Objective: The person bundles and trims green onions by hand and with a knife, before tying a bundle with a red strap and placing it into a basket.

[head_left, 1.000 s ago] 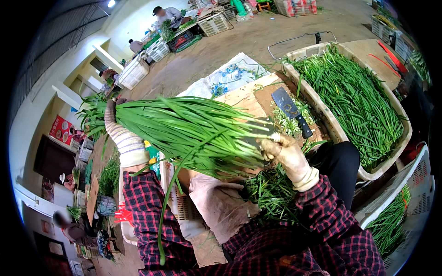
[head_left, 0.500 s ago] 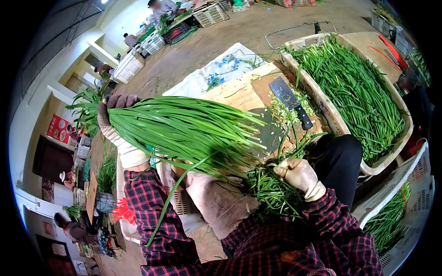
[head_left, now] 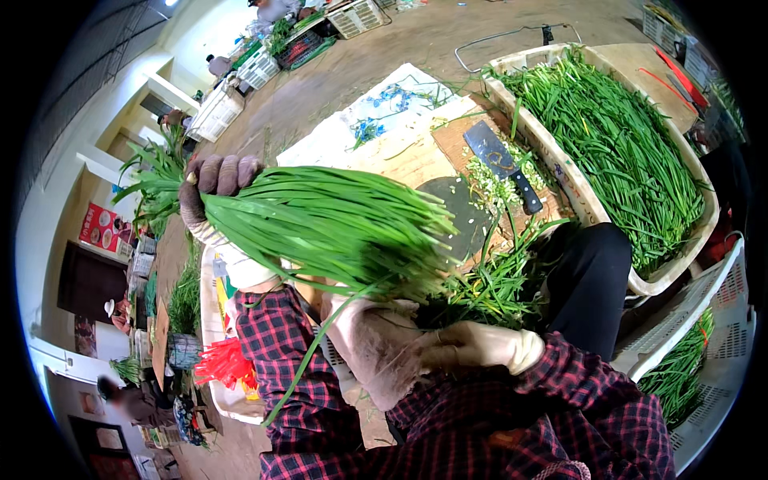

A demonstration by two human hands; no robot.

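My left hand (head_left: 218, 180), in a dark-fingered knit glove, is closed around a long bunch of flat green leafy vegetables (head_left: 320, 216), pale stem ends rightward. A long loose leaf dangles from it. My right hand (head_left: 472, 346), in a cream glove, lies low on a pinkish-grey cloth (head_left: 364, 352) over my lap, fingers extended and apparently holding nothing. Loose greens and trimmings (head_left: 488, 284) pile between my hand and the wooden board (head_left: 392, 168). On the board a cleaver (head_left: 500, 160) rests among pale chopped bits beside a dark round patch (head_left: 456, 220).
A cream tub (head_left: 524, 120) of greens is at right; a white perforated basket (head_left: 648, 336) is below it. A white sheet (head_left: 336, 128) lies beyond the board, red ties (head_left: 216, 368) at lower left. Several people, one a co-worker (head_left: 144, 400), sit among crates (head_left: 216, 112).
My right hand has left the bunch's stem ends, moving down and then leftward onto the cloth. My left hand still grips the bunch, its fingers now more in view.
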